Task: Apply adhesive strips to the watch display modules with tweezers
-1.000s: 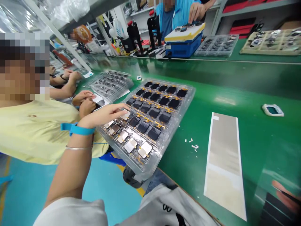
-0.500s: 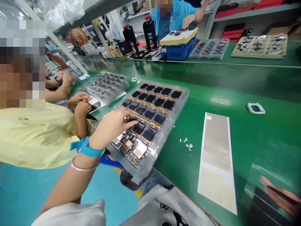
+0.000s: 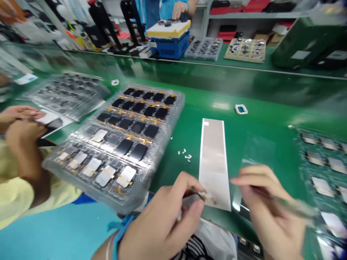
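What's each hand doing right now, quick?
Left hand: closed, pinching a small part, too blurred to identify.
Right hand: closed, holding what looks like a slender tool, blurred.

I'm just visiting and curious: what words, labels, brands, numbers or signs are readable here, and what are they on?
None can be read.
White label on the blue box: too small.
Pale label on the dark green case: too blurred.
Small white tag on the grey strip: too small to tell whether it is printed.
Black print on the wearer's clothing: curved lines, no legible letters.
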`<state>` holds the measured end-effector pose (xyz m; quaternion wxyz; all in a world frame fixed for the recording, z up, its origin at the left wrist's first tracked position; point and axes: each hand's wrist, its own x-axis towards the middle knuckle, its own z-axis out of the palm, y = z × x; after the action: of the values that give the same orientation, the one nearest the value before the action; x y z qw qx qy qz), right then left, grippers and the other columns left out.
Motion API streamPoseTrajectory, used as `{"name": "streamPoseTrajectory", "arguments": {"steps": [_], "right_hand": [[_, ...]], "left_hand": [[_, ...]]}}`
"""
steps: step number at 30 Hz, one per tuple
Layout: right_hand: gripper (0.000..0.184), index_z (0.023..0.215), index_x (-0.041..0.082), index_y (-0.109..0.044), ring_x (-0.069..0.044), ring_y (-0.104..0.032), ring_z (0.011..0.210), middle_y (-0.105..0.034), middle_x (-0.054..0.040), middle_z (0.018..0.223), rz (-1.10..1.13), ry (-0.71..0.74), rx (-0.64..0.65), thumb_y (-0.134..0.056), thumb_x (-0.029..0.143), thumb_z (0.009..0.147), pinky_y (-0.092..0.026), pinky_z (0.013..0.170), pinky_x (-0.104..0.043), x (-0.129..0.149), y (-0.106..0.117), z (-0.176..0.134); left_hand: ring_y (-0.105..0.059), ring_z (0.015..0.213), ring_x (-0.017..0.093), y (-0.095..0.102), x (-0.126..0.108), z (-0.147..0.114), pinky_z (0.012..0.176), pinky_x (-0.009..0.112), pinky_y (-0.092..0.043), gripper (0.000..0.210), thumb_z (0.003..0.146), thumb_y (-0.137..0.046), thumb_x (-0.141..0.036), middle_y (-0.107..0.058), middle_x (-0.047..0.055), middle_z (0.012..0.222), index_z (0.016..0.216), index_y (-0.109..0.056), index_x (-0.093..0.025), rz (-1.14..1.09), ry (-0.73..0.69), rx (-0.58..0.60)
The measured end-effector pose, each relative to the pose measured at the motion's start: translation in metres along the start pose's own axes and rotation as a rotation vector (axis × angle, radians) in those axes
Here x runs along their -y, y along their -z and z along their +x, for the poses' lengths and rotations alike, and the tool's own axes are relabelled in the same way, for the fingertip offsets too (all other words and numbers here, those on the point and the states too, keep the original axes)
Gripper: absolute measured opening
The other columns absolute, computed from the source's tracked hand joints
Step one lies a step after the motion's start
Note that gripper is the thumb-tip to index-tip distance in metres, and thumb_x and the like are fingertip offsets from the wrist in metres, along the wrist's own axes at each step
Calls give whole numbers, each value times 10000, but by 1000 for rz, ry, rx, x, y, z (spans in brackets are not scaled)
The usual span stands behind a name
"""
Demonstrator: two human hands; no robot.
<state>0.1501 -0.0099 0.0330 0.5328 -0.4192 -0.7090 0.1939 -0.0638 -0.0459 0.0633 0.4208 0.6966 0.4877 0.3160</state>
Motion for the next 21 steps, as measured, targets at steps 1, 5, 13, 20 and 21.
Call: {"name": "streamPoseTrajectory", "arguments": {"steps": [1, 5, 13, 20, 21], "right_hand": [[163, 937, 213, -704, -144, -589, 612, -621, -64, 825, 2, 6, 101, -631, 76, 889, -451, 421, -257, 2, -2, 4], [167, 1042, 178, -658, -109, -647, 678, -666, -38, 905, -166, 144, 172, -645, 79, 909, -532, 523, -217, 0, -15, 9], [189, 1141, 112, -659, -167, -724, 828, -729, -87, 1016, -423, 288, 213, -606, 99, 959, -601, 667, -271, -22, -34, -3], [159, 987, 144, -672, -131, -682, 732, -714, -51, 908, -411, 113, 292, -515, 122, 991, -524, 591, -243, -12, -40, 9], [155, 951, 153, -673, -125, -666, 709, -707, -39, 882, -377, 60, 309, -523, 124, 979, -498, 572, -240, -13, -41, 16]], "left_hand": [[-585, 660, 117, -12, 6, 7, 609, 238, -464, 78, 1037, -439, -248, -634, -16, 823, 1061, -513, -254, -80, 19, 6], [-529, 624, 116, -32, 37, 36, 602, 240, -435, 160, 1060, -423, -334, -558, -37, 721, 979, -502, -221, -308, 105, -40], [-566, 657, 101, -32, 59, 44, 651, 210, -456, 145, 1036, -488, -288, -566, -38, 742, 966, -575, -195, -318, 40, -103], [-576, 676, 90, -33, 62, 44, 641, 174, -436, 98, 989, -548, -209, -622, -37, 762, 909, -603, -197, -199, 0, -216], [-591, 691, 94, -33, 62, 44, 647, 175, -440, 101, 989, -543, -210, -639, -30, 780, 911, -605, -196, -208, 9, -216]]}}
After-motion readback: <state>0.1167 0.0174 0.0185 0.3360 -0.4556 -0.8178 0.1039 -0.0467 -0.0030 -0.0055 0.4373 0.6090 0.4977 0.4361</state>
